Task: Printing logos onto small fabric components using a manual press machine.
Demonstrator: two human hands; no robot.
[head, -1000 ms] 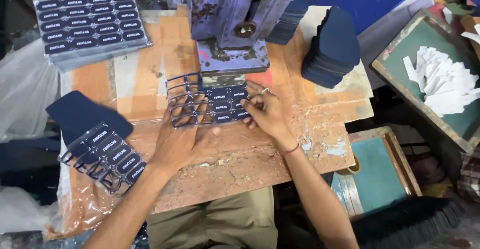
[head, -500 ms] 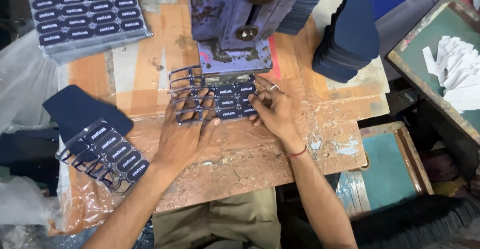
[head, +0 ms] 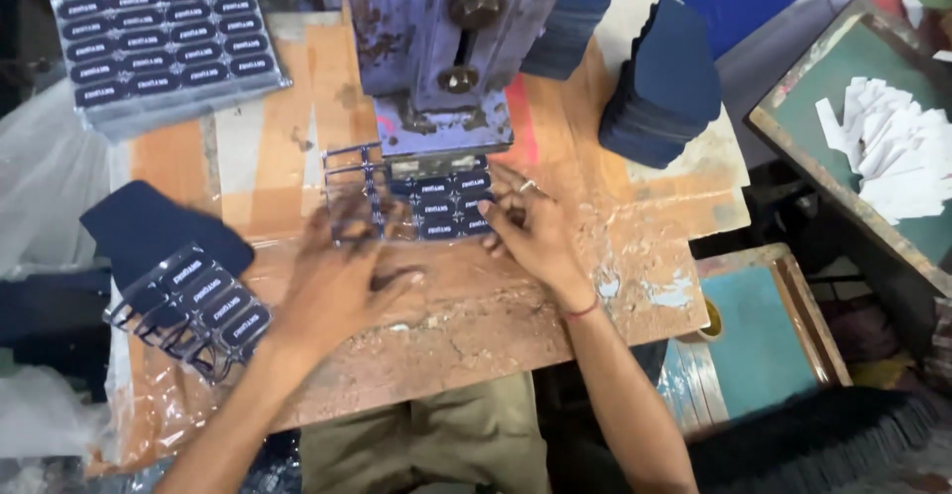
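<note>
Motion-blurred left hand (head: 342, 281), label sheet (head: 436, 201) partly under the press (head: 441, 48)

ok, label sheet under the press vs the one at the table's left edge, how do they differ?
The sheet under the press lies square to the table edge; the left-edge sheet sits skewed. The press sheet lies directly on the wooden table, tucked beneath the blue press; the left-edge one rests partly on a dark blue fabric piece. Both hands, left and right, touch the press sheet; none touches the other. Both carry dark labels in rows.
</note>
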